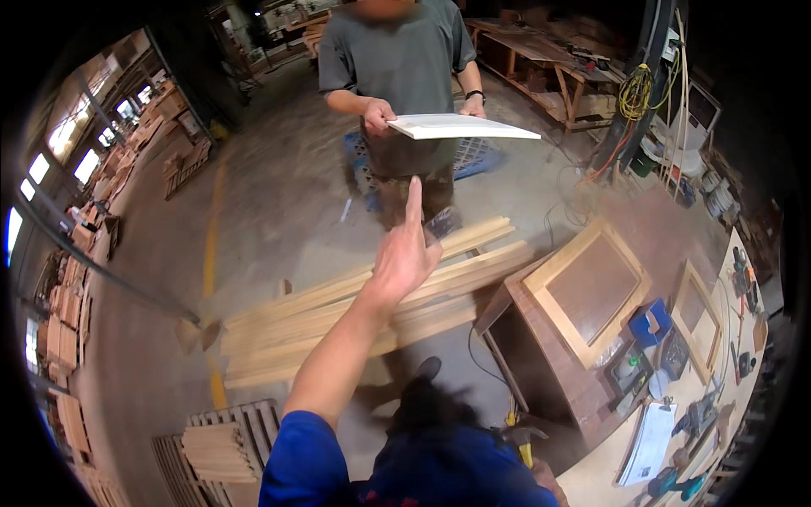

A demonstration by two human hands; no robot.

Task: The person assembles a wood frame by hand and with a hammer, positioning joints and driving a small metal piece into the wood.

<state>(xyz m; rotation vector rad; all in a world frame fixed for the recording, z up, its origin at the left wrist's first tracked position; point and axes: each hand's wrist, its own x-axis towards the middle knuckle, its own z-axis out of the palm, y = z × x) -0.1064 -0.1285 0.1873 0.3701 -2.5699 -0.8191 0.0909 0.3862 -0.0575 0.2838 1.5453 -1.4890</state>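
Note:
My left hand (405, 262) is stretched forward, its index finger pointing away and the other fingers partly curled. Nothing is in it. Facing me, a person in a grey shirt holds a flat white panel (460, 127) level with both hands, beyond my fingertip. At the lower right, my right hand (547, 483) is only partly visible, closed around the yellow handle of a hammer (525, 438). The hammer's head points upward beside the brown cabinet.
Long wooden strips (380, 313) lie stacked low in front of me. To the right, a brown cabinet (549, 372) bears a wooden frame (587, 291); beside it a workbench holds papers (649, 444) and power tools. A blue pallet (473, 157) lies behind the person.

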